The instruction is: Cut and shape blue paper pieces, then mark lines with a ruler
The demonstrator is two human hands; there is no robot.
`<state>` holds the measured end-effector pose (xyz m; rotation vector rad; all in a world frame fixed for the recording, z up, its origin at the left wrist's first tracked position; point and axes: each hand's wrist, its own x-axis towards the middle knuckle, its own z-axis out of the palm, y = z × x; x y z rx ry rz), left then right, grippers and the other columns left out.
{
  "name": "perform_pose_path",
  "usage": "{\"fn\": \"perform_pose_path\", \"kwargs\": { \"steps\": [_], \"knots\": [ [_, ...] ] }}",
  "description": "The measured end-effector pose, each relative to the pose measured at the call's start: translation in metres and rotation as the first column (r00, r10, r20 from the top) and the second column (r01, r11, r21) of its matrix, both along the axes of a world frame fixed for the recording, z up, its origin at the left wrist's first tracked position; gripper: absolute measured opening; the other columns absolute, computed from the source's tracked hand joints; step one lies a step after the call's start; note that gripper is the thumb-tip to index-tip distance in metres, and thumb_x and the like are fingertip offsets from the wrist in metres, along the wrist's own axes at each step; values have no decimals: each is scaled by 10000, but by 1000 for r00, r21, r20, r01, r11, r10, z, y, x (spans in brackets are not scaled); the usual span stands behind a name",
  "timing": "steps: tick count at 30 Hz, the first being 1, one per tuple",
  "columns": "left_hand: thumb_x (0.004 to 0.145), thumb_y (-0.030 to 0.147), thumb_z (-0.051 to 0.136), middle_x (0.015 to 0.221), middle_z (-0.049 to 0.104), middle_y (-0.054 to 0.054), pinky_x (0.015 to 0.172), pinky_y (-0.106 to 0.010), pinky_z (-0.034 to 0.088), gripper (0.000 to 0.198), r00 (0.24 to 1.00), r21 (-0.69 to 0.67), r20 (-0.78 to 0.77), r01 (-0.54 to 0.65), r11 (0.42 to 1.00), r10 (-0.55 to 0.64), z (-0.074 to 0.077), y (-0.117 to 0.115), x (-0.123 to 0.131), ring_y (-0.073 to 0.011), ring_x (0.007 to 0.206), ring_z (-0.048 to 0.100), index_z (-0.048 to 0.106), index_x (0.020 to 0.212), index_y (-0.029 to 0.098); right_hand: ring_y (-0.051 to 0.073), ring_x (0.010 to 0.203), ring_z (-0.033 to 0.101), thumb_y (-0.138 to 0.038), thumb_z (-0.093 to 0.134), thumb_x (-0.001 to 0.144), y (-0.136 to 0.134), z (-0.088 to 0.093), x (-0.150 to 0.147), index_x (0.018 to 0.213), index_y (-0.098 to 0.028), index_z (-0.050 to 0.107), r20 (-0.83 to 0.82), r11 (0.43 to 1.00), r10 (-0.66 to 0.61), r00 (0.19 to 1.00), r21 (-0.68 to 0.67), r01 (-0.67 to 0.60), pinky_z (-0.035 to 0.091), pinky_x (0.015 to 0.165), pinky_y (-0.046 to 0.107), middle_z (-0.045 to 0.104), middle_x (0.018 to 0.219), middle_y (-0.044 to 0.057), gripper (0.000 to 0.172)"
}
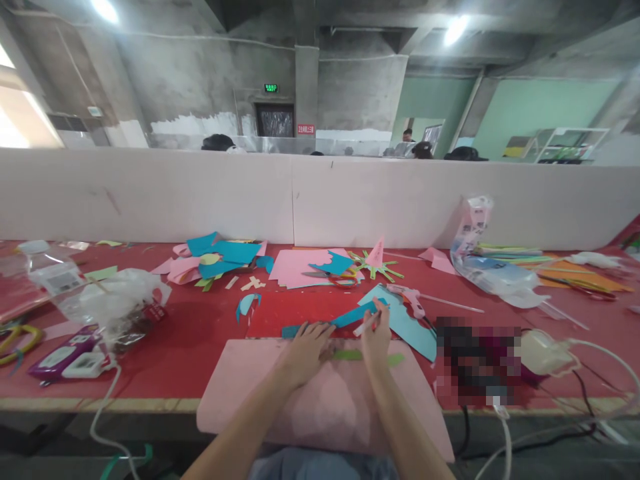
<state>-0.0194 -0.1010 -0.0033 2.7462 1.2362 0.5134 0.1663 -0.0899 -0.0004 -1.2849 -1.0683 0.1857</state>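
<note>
A long blue paper strip [354, 315] lies slantwise in front of me, across the top of a pink sheet [250, 373]. My left hand [309, 352] rests flat on the strip's left part, fingers stretched out. At the strip's right end, my right hand [376, 335] has its fingers closed on the paper. A small pale piece shows by the right hand; I cannot make out what it is. Green paper pieces [349, 355] lie on the pink sheet, partly behind my hands. Just right of the strip is a light blue paper sheet [407, 323].
A pink glue gun [411, 301] and red-handled scissors [343, 279] lie on the red table [190, 360]. Paper scraps [225, 253] are piled at the back. Bottle [47, 273], plastic bag [125, 300] and cables stand left and right. A white partition [200, 193] closes off the back.
</note>
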Motion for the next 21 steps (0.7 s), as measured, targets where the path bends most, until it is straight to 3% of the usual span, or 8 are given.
{"fn": "perform_pose_path", "kwargs": {
  "steps": [5, 11, 21],
  "knots": [
    [936, 388, 368, 1326, 498, -94, 1079, -453, 264, 486, 997, 40, -30, -74, 996, 75, 2, -4, 13, -265, 1228, 421, 366, 1394, 225, 232, 1196, 469, -371, 426, 887, -2, 2, -1, 1238, -213, 493, 30, 1000, 4, 1000, 4, -4, 388, 982, 410, 517, 1275, 115, 391],
    [915, 385, 408, 1259, 515, -109, 1062, -488, 278, 459, 993, 90, -23, -110, 990, 112, 2, -5, 22, -284, 1176, 445, 433, 1341, 219, 226, 1013, 568, -377, 410, 887, -4, 5, -2, 1235, -210, 501, 41, 1000, -16, 999, 7, 16, 445, 890, 401, 559, 1206, 125, 396],
    [946, 390, 328, 1391, 453, -91, 1117, -524, 175, 441, 997, 58, 6, -77, 995, 76, -1, -3, 21, -263, 1303, 363, 447, 1324, 196, 251, 1135, 503, -370, 406, 872, -2, 1, 3, 1200, -196, 502, 108, 1000, -16, 994, -15, 18, 393, 945, 419, 543, 1212, 131, 383]
  ]
}}
